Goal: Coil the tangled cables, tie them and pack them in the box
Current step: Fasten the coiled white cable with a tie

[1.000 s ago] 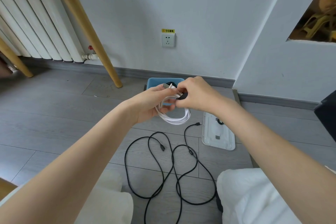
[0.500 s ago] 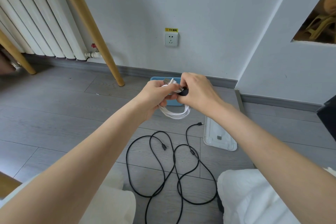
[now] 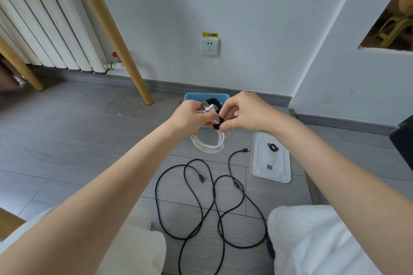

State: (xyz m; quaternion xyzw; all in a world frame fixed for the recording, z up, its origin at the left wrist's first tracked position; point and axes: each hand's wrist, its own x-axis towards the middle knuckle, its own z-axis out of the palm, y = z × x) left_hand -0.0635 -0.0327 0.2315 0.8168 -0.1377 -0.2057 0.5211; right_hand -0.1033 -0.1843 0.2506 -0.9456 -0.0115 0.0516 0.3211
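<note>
Both hands have stayed close together over the last second, drifting only slightly as they work a black tie around the white cable.

Nearest the viewer, a black cable (image 3: 214,205) lies loose and tangled on the grey floor (image 3: 67,152) between the person's knees, not yet coiled. Just beyond it to the right lies a white lid (image 3: 283,163), with a small black tie (image 3: 273,147) resting on it.

Above the floor, the left hand (image 3: 190,117) grips the top of the coiled white cable (image 3: 209,143), whose loops hang below. The right hand (image 3: 243,111) pinches a black tie (image 3: 218,121) against the bundle.

Doing this well likely means keeping the loops squeezed together while pulling the tie snug, so no loop slips free.

Behind the hands, the blue box (image 3: 194,96) sits by the wall, with something dark already inside.
</note>
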